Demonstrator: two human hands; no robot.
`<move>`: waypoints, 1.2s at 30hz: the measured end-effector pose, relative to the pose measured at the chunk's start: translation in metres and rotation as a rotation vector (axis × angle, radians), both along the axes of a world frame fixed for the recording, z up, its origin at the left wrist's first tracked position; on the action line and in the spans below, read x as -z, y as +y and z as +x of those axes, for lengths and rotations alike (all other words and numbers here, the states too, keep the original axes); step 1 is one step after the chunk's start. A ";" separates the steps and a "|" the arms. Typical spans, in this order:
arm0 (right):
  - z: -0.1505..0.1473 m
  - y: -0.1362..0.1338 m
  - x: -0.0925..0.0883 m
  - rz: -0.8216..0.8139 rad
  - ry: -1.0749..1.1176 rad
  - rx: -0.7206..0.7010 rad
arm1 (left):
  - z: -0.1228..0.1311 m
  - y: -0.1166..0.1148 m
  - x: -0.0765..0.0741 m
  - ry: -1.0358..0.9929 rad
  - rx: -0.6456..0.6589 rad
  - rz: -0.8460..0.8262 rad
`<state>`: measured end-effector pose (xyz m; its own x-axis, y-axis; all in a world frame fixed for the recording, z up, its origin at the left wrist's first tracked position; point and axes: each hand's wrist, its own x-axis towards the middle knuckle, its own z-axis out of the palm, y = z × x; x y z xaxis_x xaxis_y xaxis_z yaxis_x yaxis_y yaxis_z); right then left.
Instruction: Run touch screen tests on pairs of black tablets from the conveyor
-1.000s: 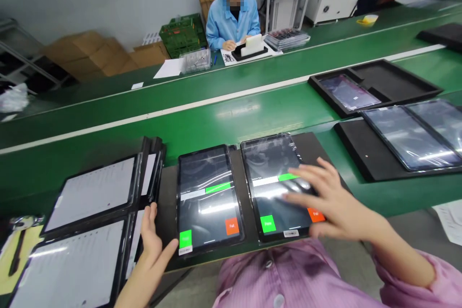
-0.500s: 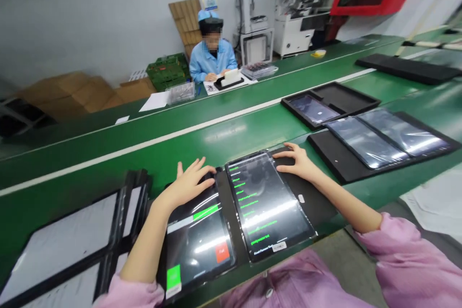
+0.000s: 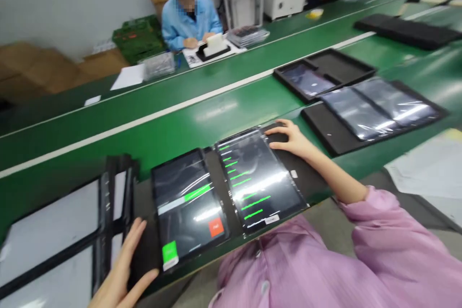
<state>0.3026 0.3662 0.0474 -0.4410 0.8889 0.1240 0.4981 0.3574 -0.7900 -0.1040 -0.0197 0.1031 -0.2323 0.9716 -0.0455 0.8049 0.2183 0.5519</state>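
Note:
Two tablets with lit screens lie side by side on a black foam tray (image 3: 218, 178). The left tablet (image 3: 187, 216) shows a green block, a red block and a green bar. Lines of green text run down the right tablet (image 3: 252, 173). My left hand (image 3: 124, 269) is beside the left tablet's lower left corner, thumb and fingers apart, holding nothing. At the upper right edge of the right tablet rests my right hand (image 3: 290, 140), its fingers spread and curved; whether the fingertips press the edge or only lie beside it I cannot tell.
Several pale-screened tablets (image 3: 54, 231) lie in black trays at the left. More wrapped tablets (image 3: 361, 113) sit on a foam tray at the right, with an open black tray (image 3: 342, 70) behind. Across the green bench (image 3: 173, 127), a person in blue (image 3: 191, 19) works.
My left hand has moved from the top of the left tablet down and left to its lower left side. My right hand stays at the right tablet's edge. The camera view has tilted down.

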 end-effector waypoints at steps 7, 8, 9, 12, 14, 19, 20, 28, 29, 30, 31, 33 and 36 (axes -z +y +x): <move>0.019 0.005 0.012 0.033 0.038 0.025 | 0.043 0.015 0.001 0.033 -0.047 -0.008; 0.018 0.004 0.010 0.032 0.024 0.013 | 0.043 0.019 -0.003 0.023 -0.061 0.041; 0.015 0.003 0.007 0.029 0.010 -0.003 | 0.042 0.024 -0.006 0.022 -0.085 0.096; 0.003 0.003 -0.001 0.014 -0.018 -0.033 | 0.035 0.048 -0.018 0.102 -0.169 0.194; -0.003 0.007 -0.003 0.008 -0.023 -0.024 | 0.028 0.073 -0.026 0.171 -0.172 0.202; -0.006 0.010 -0.004 -0.010 -0.008 -0.011 | 0.012 0.145 -0.043 0.144 0.081 0.100; -0.005 0.009 -0.004 -0.010 -0.004 -0.014 | 0.009 0.159 -0.046 0.129 0.136 0.044; 0.005 0.005 0.000 0.003 0.010 -0.025 | -0.007 0.149 -0.049 0.186 0.196 -0.230; 0.006 0.004 0.001 0.006 0.013 -0.028 | -0.005 0.131 -0.045 0.148 0.175 -0.226; 0.007 0.003 0.002 0.008 0.015 -0.028 | -0.003 0.111 -0.041 0.112 0.151 -0.222; 0.009 0.002 0.002 0.009 0.017 -0.025 | 0.001 0.092 -0.036 0.082 0.125 -0.218; 0.010 0.001 0.003 0.006 0.019 -0.020 | 0.008 0.060 -0.028 0.047 0.062 -0.207; 0.011 -0.001 0.001 -0.003 0.037 -0.017 | 0.014 0.041 -0.025 0.042 -0.010 -0.189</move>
<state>0.3139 0.3648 0.0464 -0.4514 0.8817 0.1376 0.4625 0.3630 -0.8089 -0.0900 0.0216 0.1280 -0.2479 0.9443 -0.2166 0.8234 0.3231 0.4665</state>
